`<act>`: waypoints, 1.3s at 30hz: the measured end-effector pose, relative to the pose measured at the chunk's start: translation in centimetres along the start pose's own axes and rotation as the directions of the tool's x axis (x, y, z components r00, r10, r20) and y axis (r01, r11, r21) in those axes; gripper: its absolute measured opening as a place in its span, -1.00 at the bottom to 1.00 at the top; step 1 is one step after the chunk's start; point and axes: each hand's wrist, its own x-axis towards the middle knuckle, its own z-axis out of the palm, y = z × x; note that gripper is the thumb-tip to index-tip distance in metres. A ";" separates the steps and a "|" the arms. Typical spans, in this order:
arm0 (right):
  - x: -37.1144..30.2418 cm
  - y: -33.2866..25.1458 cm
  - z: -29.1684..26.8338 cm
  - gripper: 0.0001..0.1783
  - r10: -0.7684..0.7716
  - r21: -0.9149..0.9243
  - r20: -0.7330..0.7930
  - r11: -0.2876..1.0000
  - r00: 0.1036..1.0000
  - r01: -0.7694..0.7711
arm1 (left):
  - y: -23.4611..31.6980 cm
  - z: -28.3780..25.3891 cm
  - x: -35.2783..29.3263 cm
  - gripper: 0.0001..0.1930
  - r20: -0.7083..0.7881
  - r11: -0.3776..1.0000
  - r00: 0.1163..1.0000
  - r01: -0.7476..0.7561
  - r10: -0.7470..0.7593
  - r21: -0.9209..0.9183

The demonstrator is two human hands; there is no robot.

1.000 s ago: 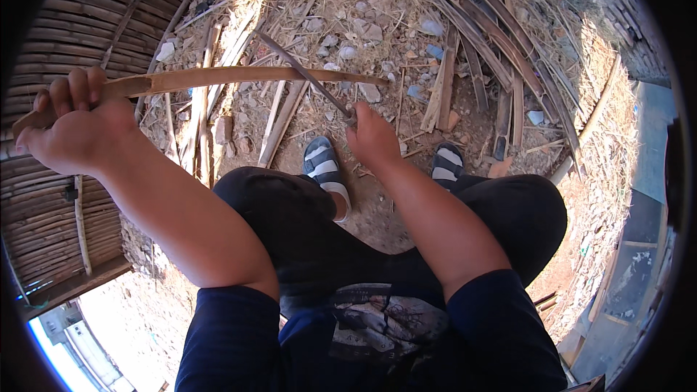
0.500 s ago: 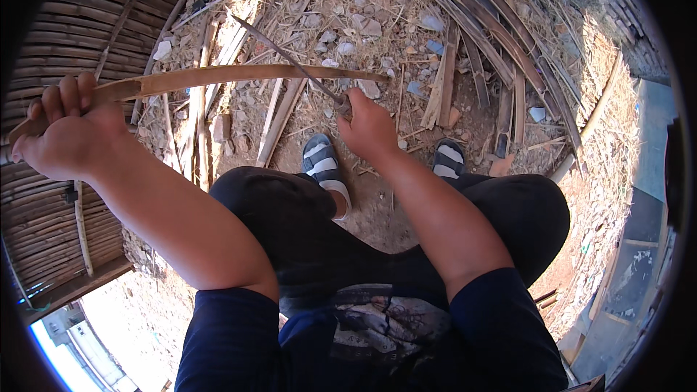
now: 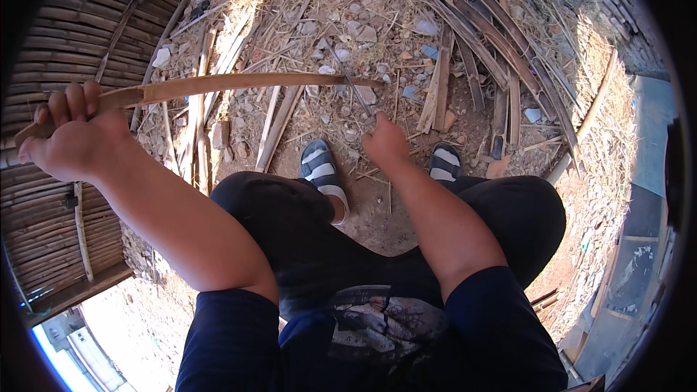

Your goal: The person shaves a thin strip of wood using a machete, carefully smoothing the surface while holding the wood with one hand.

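My left hand [image 3: 76,131] is wrapped round the left end of a long split bamboo strip [image 3: 239,83], which reaches across in front of me with its tip at the right. Closed on its handle, my right hand [image 3: 385,144] holds a long thin-bladed knife [image 3: 353,86]. The blade slants up and to the left, crossing the strip near its far tip. From this view the blade appears to touch the strip, though contact is hard to confirm. Most of the handle is hidden inside my fist.
Several split bamboo lengths [image 3: 501,43] lie in a heap at the far right, with more strips [image 3: 205,116] on the left. Stones and straw cover the ground around my sandalled feet [image 3: 319,163]. A bamboo slat wall [image 3: 72,29] stands close on the left.
My right hand has moved right and slightly down, carrying the knife toward the strip's far tip. The bamboo strip in my left hand has stayed nearly still.
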 end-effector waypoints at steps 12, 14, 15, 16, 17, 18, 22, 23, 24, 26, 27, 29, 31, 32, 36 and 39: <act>-0.4 -0.9 -0.1 -0.65 0.047 -0.094 0.119 0.995 0.992 -0.036 | 0.0 -0.5 0.0 -0.50 -0.093 1.000 0.996 0.007 -0.005 0.011; -0.4 3.9 0.6 -0.66 0.203 -0.103 0.076 0.975 0.976 -0.195 | -0.2 0.0 -0.3 -0.51 -0.100 1.000 0.995 0.008 -0.007 0.012; 0.0 3.8 0.8 -0.66 0.187 -0.098 0.076 0.979 0.979 -0.179 | -0.2 -0.2 0.0 -0.51 -0.066 1.000 0.998 0.013 -0.014 -0.010; 0.4 3.7 0.7 -0.65 0.171 -0.101 0.080 0.982 0.982 -0.162 | -0.2 -0.6 0.1 -0.52 -0.040 0.999 0.999 0.023 -0.024 -0.029; 0.5 3.7 0.7 -0.65 0.156 -0.103 0.082 0.984 0.984 -0.147 | -0.2 -0.8 0.3 -0.52 -0.015 1.000 1.000 0.016 -0.016 -0.023; 0.3 3.6 0.8 -0.63 0.157 -0.089 0.077 0.985 0.985 -0.150 | -0.3 -0.9 0.5 -0.52 0.010 1.000 1.000 0.009 -0.009 -0.019; -0.4 -0.4 -0.5 -0.58 0.085 -0.025 0.036 0.996 0.996 -0.084 | 0.0 -0.6 0.4 -0.52 0.004 1.000 1.000 0.016 -0.016 -0.013; -0.5 -1.8 -1.0 -0.57 0.051 -0.006 0.025 0.999 0.998 -0.051 | -0.1 -0.8 0.5 -0.51 0.024 1.000 1.000 0.010 -0.009 -0.026; -0.3 -3.0 -1.2 -0.57 -0.067 0.032 -0.016 0.997 0.998 0.067 | -0.2 -1.0 0.7 -0.51 0.045 0.999 0.999 0.003 -0.002 -0.038; 0.1 -5.4 -1.8 -0.58 -0.291 0.085 -0.108 0.950 0.950 0.301 | -0.4 -1.2 0.9 -0.50 0.054 0.999 0.999 -0.001 0.004 -0.050; 0.0 -6.5 -2.1 -0.59 -0.355 0.130 -0.173 0.917 0.919 0.378 | -0.4 -1.3 0.9 -0.50 0.045 0.999 0.999 -0.002 0.004 -0.046; -0.4 -8.4 -2.8 -0.61 -0.456 0.202 -0.314 0.825 0.833 0.528 | -0.5 -1.5 1.2 -0.50 0.045 0.999 0.999 0.006 -0.004 -0.052; -0.4 -6.9 -1.9 -0.62 -0.410 0.188 -0.326 0.855 0.852 0.483 | -0.3 -2.1 1.6 -0.50 0.060 0.998 0.998 0.017 -0.013 -0.064; -0.2 -5.6 -1.2 -0.63 -0.387 0.182 -0.334 0.868 0.860 0.461 | -0.1 -1.9 1.3 -0.51 0.035 0.999 0.999 0.019 -0.018 -0.042; 0.8 6.0 2.6 -0.64 0.141 -0.040 -0.083 0.989 0.986 -0.145 | -0.3 -1.1 0.7 -0.53 0.040 0.996 0.998 0.051 -0.048 -0.077; 1.1 4.1 0.6 -0.58 0.116 -0.102 0.105 0.989 0.988 -0.106 | -0.3 -1.8 1.0 -0.52 0.018 1.000 1.000 0.017 -0.017 -0.018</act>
